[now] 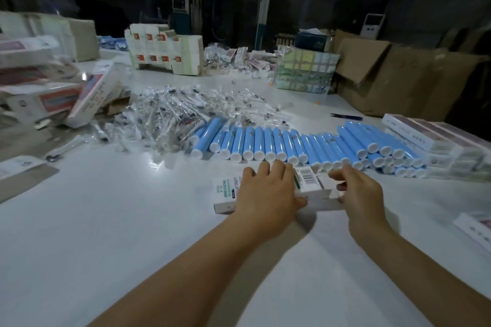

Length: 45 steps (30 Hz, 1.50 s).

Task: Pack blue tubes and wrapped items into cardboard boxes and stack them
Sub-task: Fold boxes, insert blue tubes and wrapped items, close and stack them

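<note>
A white box [268, 191] lies on the desk [119, 233], near the middle, just nearer than a long row of blue tubes [292, 146]. The left hand [265, 194] lies over the box, fingers curled across its far edge and thumb against its near side. The right hand [358, 194] pinches the flap at the box's right end (the fingertips are partly hidden). Wrapped items [170, 114] are heaped far left of the tubes. Stacked boxes [435, 141] sit at the right.
</note>
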Tool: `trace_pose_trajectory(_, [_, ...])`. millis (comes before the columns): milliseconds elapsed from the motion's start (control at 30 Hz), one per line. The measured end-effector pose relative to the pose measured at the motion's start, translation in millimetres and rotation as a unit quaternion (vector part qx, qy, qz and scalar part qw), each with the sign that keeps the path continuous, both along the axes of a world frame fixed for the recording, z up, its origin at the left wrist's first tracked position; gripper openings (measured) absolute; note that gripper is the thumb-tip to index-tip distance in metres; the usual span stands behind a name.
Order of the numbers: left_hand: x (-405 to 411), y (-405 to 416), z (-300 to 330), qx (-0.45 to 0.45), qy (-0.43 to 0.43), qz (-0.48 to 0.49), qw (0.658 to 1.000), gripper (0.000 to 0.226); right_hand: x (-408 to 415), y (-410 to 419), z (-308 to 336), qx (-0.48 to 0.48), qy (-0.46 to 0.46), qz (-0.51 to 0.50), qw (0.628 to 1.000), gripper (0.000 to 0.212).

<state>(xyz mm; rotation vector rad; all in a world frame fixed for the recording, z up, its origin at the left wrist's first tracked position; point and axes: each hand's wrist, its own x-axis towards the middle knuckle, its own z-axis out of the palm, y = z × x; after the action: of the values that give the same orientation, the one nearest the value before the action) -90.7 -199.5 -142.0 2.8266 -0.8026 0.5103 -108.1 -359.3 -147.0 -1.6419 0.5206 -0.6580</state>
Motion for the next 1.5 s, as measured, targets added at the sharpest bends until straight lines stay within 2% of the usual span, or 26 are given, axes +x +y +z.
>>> trace_pose_trajectory(133, [2.2, 7.5, -0.2, -0.008, -0.002, 0.003, 1.0, 0.067, 0.7, -3.6, 1.9, 0.034, -0.015, 0.01, 0.999, 0.015])
trace_pose_trajectory(200, [2.6, 10.6, 0.0, -0.01, 0.001, 0.009, 1.0, 0.067, -2.7, -3.3, 1.5, 0.008, -0.031, 0.021, 0.999, 0.009])
trace_pose_trajectory(333, [2.5, 13.3, 1.1, -0.027, -0.001, 0.03, 0.999, 0.066, -15.5, 3.8, 1.1, -0.092, -0.087, 0.054, 0.991, 0.02])
trace_pose_trajectory(500, [3.1, 12.1, 1.7, -0.027, -0.009, 0.054, 0.998, 0.064, -20.8, 17.7, 0.9, -0.155, -0.07, 0.098, 0.981, 0.018])
trace_pose_trajectory(667, [2.4, 10.1, 0.4, -0.022, -0.016, 0.061, 0.998, 0.065, -22.6, 23.2, 2.1, -0.102, -0.066, 0.112, 0.986, 0.027])
trace_pose_trajectory(900, [-0.1, 6.0, -4.1, 0.006, -0.042, 0.054, 0.998, 0.066, -24.7, 28.2, 2.1, -0.079, -0.035, 0.133, 0.987, 0.034])
trace_pose_trajectory(1100, [-3.6, -1.2, -8.1, 0.019, -0.051, 0.038, 0.998, 0.068, -16.7, 24.0, 4.1, -0.084, 0.017, 0.154, 0.984, 0.052])
trace_pose_trajectory(1233, [-3.4, -5.1, -11.4, 0.024, -0.053, 0.036, 0.998, 0.068, -17.1, 23.3, 6.9, -0.042, 0.026, 0.153, 0.987, 0.041])
trace_pose_trajectory(1367, [-6.9, -6.1, -11.4, 0.018, -0.064, 0.046, 0.997, 0.066, -16.9, 24.3, 7.5, 0.011, 0.036, 0.152, 0.988, 0.013])
trace_pose_trajectory(1500, [-10.8, -8.3, -11.1, 0.03, -0.077, 0.048, 0.995, 0.064, -14.9, 27.5, 6.4, 0.015, 0.052, 0.151, 0.987, 0.018])
